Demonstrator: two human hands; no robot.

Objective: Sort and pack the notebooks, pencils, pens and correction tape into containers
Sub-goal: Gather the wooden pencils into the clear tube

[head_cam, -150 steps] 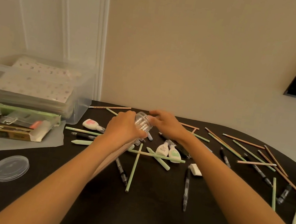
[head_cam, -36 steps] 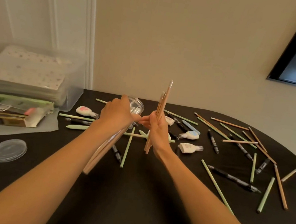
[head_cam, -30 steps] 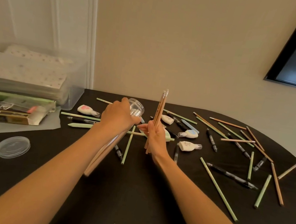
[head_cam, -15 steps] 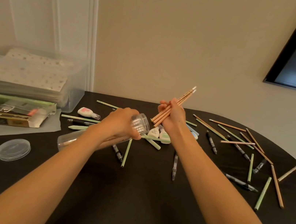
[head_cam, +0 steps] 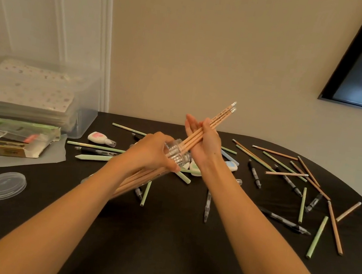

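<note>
My left hand (head_cam: pixel 151 153) grips a clear plastic tube (head_cam: pixel 176 153) tilted with its mouth up and to the right; wooden pencils show inside it under my forearm. My right hand (head_cam: pixel 203 140) holds a bundle of tan pencils (head_cam: pixel 219 118), thumb over them, their lower ends entering the tube's mouth. Loose green and tan pencils (head_cam: pixel 284 166) and black pens (head_cam: pixel 284 221) lie scattered on the black table (head_cam: pixel 158 250). Correction tapes (head_cam: pixel 101 138) lie near the middle. Notebooks (head_cam: pixel 24 92) fill a clear bin at the left.
The tube's round clear lid (head_cam: pixel 4 185) lies at the front left. An opened cardboard package (head_cam: pixel 6 136) on a plastic sheet sits in front of the clear bin (head_cam: pixel 86 118). The table's curved edge runs along the right side. A dark window is at upper right.
My right hand has brought the tan pencil bundle down so its lower ends enter the tube's mouth. My left hand has raised and tilted the tube toward it.
</note>
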